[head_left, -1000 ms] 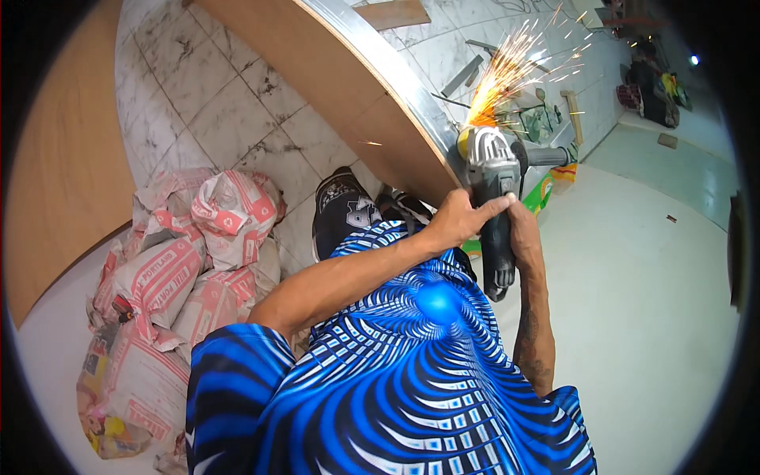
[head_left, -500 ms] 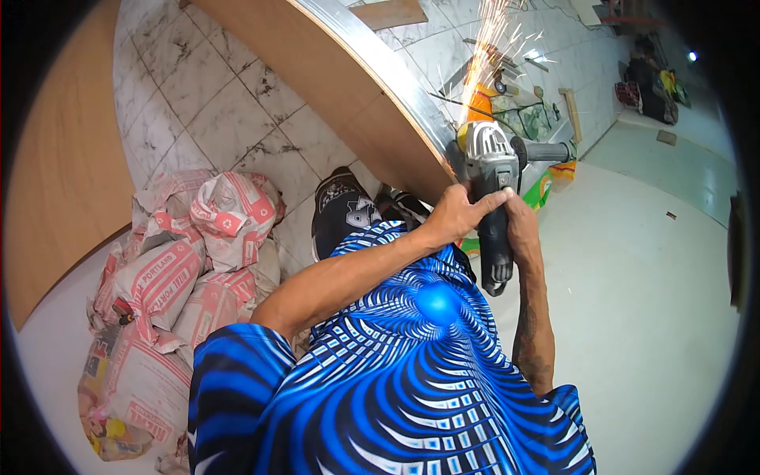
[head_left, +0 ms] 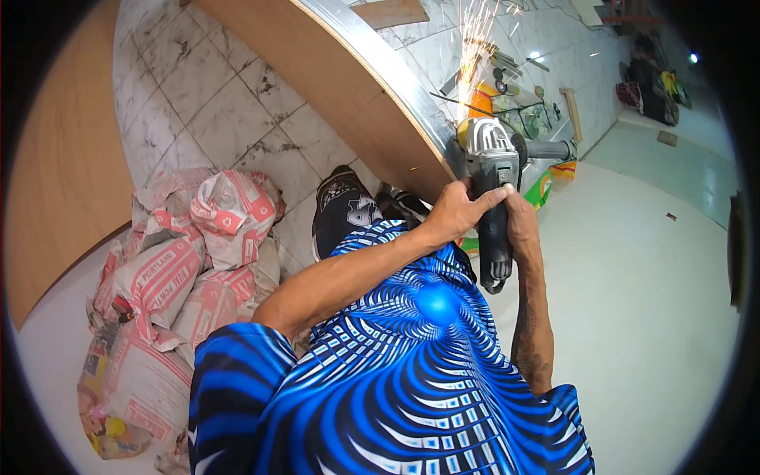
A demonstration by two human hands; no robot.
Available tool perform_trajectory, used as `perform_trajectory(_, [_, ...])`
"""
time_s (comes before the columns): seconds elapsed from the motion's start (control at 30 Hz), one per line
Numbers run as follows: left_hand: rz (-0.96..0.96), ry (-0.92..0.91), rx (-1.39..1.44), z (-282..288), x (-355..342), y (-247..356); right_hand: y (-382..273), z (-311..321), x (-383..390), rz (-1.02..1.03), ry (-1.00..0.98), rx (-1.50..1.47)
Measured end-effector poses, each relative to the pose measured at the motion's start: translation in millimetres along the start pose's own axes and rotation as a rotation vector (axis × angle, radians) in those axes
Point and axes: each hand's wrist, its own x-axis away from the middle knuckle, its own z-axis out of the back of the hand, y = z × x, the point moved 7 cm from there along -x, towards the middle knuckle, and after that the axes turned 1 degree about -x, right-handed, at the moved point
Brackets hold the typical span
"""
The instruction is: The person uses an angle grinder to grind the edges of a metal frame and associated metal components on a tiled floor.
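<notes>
A: Where's the angle grinder [head_left: 500, 168]?

B: In front of you, between your hands, its head just beside the end of the metal-edged board [head_left: 340, 87]. Sparks [head_left: 475, 51] fly away from you.

A: How are your hands set?

B: Your left hand [head_left: 459, 214] grips the body's left side; your right hand [head_left: 520, 218] clasps the right.

A: And nearby?

B: Red-and-white sacks [head_left: 162, 277] lie heaped to your left.
</notes>
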Motion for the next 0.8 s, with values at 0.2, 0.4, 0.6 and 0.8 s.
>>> perform_trajectory(0.2, [0.078,-0.054,-0.040,-3.7,3.7,6.1,21.3,6.3,-5.8,-0.068,-0.055,-0.075])
perform_trajectory(0.4, [0.026,-0.059,0.029,-5.6,3.4,4.8,12.6,9.5,-6.9,-0.040,-0.052,0.013])
perform_trajectory(0.6, [-0.001,-0.033,-0.005,-4.6,2.9,2.0,15.0,9.8,-5.0,-0.081,-0.030,0.026])
perform_trajectory(0.8, [-0.012,-0.007,-0.014,-2.0,5.8,7.6,12.3,7.3,-5.2,0.028,-0.051,0.056])
